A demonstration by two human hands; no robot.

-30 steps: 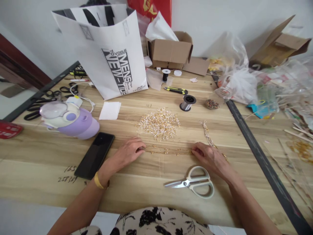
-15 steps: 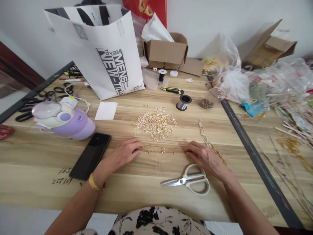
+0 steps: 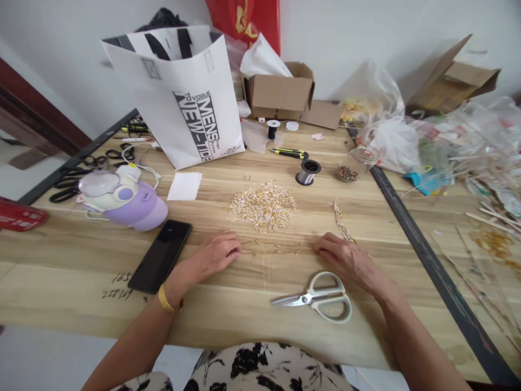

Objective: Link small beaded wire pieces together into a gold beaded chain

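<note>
A thin gold chain (image 3: 277,252) dotted with small beads runs in two near-parallel strands low over the table between my hands. My left hand (image 3: 215,252) pinches its left end, with the fingertips pressed together. At the other end my right hand (image 3: 344,256) is also closed on the chain; its fingertips are partly hidden. Just beyond the strands lies a loose pile of small gold and clear beads (image 3: 262,206). A twisted bundle of chains (image 3: 341,221) lies behind my right hand, which covers its lower part. Scissors (image 3: 317,298) with pale handles rest nearer me, blades pointing left.
Left of my hands lie a black phone (image 3: 161,255), a purple bottle (image 3: 126,201) and white paper (image 3: 184,186). Behind the beads are a wire spool (image 3: 308,172), a box cutter (image 3: 290,153), a white bag (image 3: 183,103) and a cardboard box (image 3: 280,92). Plastic bags (image 3: 391,141) crowd the right.
The camera view has turned a little, so the scene sits slightly further right. Both hands still hold the chain, and the gap between them looks slightly wider.
</note>
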